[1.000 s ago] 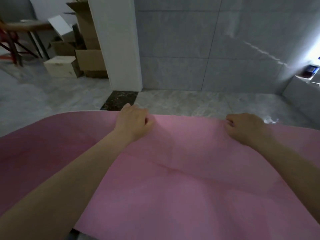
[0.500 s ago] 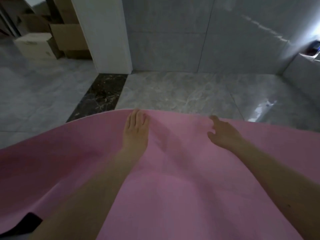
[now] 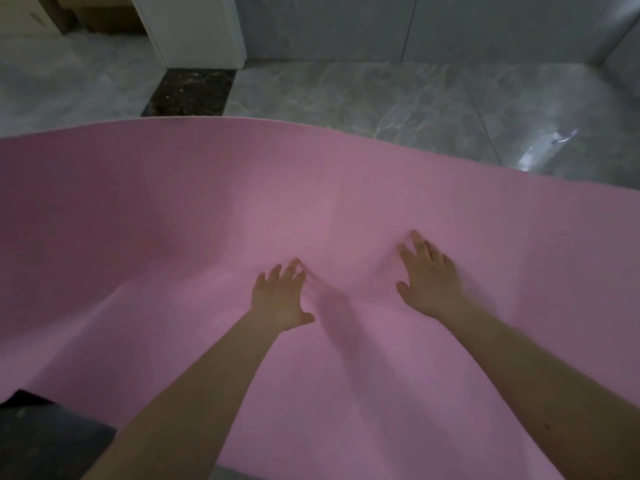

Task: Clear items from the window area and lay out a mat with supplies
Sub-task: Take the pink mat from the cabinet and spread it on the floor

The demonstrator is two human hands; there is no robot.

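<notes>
Pressing down a soft pink foam mat (image 3: 173,220) spread over the grey marbled floor (image 3: 381,95), a person lays the left hand (image 3: 282,296) and right hand (image 3: 431,277) flat, fingers splayed; its billowed left side may likely crease unless smoothed.

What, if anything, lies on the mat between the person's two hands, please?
Nothing: the head view shows only bare pink mat, with a soft shadow, between the left hand and the right hand.
</notes>
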